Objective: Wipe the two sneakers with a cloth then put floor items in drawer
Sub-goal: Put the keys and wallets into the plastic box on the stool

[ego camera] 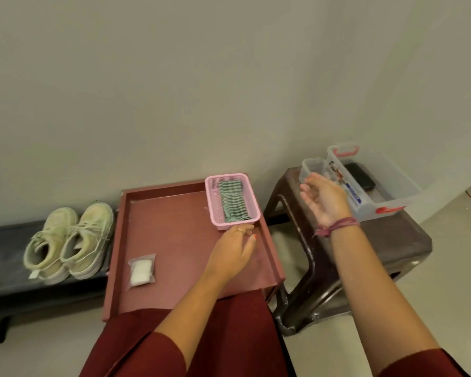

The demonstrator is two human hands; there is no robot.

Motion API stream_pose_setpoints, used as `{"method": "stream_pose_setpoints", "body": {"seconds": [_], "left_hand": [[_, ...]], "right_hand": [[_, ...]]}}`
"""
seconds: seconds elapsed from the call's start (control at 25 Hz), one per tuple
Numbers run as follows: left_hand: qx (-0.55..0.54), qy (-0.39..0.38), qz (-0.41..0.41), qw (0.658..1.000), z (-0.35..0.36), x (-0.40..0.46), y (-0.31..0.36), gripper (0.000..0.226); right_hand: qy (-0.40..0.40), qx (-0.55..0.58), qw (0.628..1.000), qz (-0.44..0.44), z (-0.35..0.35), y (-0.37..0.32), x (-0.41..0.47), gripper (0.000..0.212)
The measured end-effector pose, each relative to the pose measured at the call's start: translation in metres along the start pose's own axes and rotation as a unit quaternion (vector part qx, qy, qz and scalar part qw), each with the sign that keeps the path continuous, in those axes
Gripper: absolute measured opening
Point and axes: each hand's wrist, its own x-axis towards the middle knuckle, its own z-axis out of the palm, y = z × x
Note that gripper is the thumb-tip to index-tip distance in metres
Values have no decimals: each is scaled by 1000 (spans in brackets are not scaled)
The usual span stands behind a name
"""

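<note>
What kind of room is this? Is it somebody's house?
Probably a home, maybe near the entry. A pair of sneakers sits on a low dark bench by a plain wall, beside an open red drawer and a brown plastic stool holding clear storage boxes.

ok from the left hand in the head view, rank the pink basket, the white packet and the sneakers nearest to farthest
From the left hand:
1. Pink basket, right at its fingertips, at the drawer's far right corner.
2. White packet, to the hand's left on the drawer floor.
3. Sneakers, farther left, on the dark bench beside the drawer.
</note>
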Motion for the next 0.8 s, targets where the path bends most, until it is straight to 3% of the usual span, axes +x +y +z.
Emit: {"method": "stream_pose_setpoints", "body": {"seconds": [0.16,0.48,0.68,0.8], "left_hand": [[-2,49,-74,996,-37,-38,-50,31],[-64,184,-223,955,-102,-90,-136,30],[-142,187,-331,914,-122,-101,-176,45],[-185,178,-381,888,-126,-100,-192,38]], "right_hand": [[-46,31,994,93,58,71,-48,25],[-48,-85,979,181,132,198,-82,24],[-52,-171,961,212,161,272,-82,22],[-79,-247,940,223,173,309,-81,21]]}}
